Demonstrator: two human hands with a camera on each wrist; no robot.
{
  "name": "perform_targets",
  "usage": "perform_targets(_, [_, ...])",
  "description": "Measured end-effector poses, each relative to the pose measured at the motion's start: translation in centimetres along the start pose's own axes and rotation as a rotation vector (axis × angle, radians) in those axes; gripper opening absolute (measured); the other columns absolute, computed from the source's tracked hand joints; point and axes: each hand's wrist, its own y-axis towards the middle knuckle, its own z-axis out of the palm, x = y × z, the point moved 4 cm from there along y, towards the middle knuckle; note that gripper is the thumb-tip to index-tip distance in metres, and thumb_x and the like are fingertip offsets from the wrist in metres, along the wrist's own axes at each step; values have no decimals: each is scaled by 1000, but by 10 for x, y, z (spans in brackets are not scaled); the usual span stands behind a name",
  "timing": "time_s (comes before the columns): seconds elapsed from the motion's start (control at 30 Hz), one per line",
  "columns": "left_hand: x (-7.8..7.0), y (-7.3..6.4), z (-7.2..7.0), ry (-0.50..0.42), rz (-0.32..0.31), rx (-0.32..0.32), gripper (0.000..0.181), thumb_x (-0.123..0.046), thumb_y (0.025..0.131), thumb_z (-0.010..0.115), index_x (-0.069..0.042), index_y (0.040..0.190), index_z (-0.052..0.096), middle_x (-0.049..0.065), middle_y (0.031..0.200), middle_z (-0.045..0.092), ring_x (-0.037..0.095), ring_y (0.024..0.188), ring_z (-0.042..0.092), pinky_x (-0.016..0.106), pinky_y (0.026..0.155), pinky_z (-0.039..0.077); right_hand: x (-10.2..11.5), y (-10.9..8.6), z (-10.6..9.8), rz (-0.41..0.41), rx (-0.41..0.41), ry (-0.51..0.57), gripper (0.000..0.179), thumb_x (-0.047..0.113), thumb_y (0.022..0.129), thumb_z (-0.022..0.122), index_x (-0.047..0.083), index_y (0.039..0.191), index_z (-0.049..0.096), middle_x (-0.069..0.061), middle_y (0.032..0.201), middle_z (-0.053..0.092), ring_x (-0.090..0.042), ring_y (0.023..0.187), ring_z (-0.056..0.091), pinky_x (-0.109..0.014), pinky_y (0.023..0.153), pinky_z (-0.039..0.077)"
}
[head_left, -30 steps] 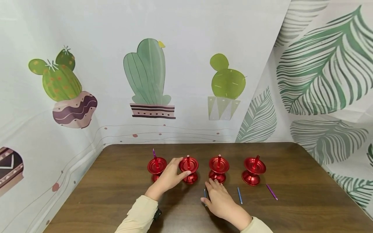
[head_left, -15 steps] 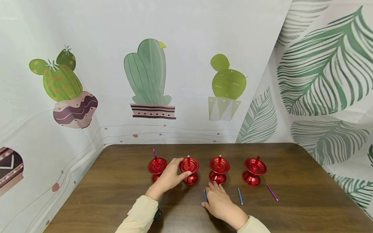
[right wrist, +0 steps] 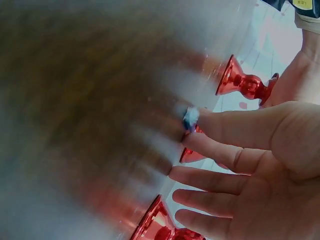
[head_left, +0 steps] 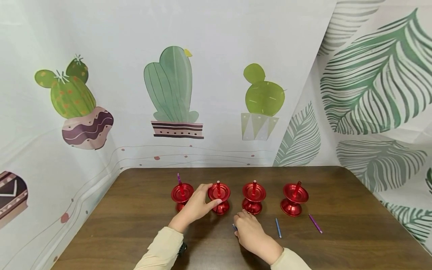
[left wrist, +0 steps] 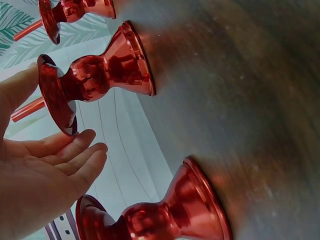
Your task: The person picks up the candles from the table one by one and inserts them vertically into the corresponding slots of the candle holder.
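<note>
Four would exceed the eye's tally here, so several red metal candle holders stand in a row; my left hand (head_left: 195, 206) grips the dish of the second candle holder (head_left: 219, 195) from the left. In the left wrist view its thumb and fingers (left wrist: 75, 147) lie at opposite sides of the rim. My right hand (head_left: 249, 230) is low over the table, in front of the third candle holder (head_left: 254, 193). Its thumb and forefinger pinch a thin blue candle (right wrist: 190, 119), mostly hidden by the fingers. The other fingers extend fairly straight.
A purple candle (head_left: 179, 178) stands in the leftmost holder (head_left: 182, 193). Right of my right hand lie another blue candle (head_left: 278, 228) and a purple candle (head_left: 315, 224). The rightmost holder (head_left: 295, 198) carries only its red tube. A patterned cloth (head_left: 216, 93) hangs behind the wooden table (head_left: 111, 225).
My right hand has drawn slightly left, and its thumb and forefinger have come together on the blue candle, which they now mostly cover. The left hand keeps its hold on the second holder.
</note>
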Motion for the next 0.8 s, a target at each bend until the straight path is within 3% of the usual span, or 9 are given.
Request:
perform_targets(0.23, [0, 0, 1, 1, -4, 6, 64, -28, 89, 70, 10, 133, 45, 22, 128, 52, 33, 119, 53, 46, 98, 45, 1, 1, 3, -48, -48, -60, 22, 0, 68, 80, 4, 75, 60, -9, 82, 55, -32, 92, 59, -46, 79, 51])
perform_targets(0.47, [0, 0, 0, 1, -5, 7, 63, -27, 89, 70, 11, 133, 45, 22, 127, 52, 33, 118, 54, 46, 98, 45, 1, 1, 2, -45, -1, -66, 20, 2, 71, 79, 3, 80, 61, -7, 84, 52, -28, 86, 56, -45, 73, 49])
perform_targets(0.8, [-3, 0, 1, 12, -3, 7, 63, -24, 89, 71, 13, 132, 45, 23, 125, 53, 34, 116, 55, 46, 97, 46, -3, 4, -13, -48, -15, 122, 31, -7, 75, 73, 11, 72, 48, 2, 73, 43, -17, 72, 46, -32, 61, 39])
